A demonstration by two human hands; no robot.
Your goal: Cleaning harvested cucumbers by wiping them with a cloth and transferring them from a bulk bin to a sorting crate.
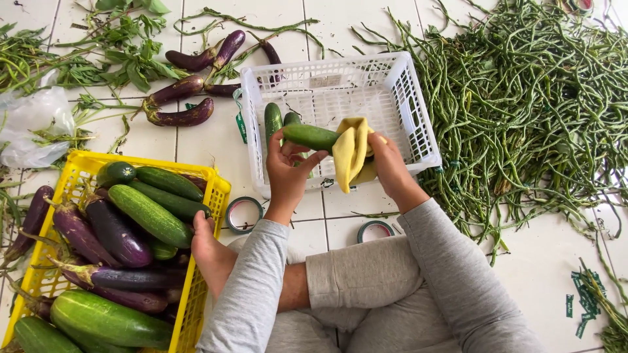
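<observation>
My left hand (288, 171) holds a green cucumber (312, 136) by its end, just above the front edge of a white plastic basket (399, 91). My right hand (388, 163) grips a yellow cloth (349, 152) that is wrapped over the cucumber's other end. Two more cucumbers (273, 121) lie in the basket's left part. I sit cross-legged on the white tiled floor in grey sleeves and trousers, with one bare foot (208, 245) against a yellow crate.
The yellow crate (216, 189) at the left holds several cucumbers and purple eggplants. Loose eggplants (180, 89) and leafy greens lie behind it. A large heap of long green beans (530, 111) covers the right. Two tape rolls (244, 214) sit by my knees; a clear plastic bag (29, 124) lies far left.
</observation>
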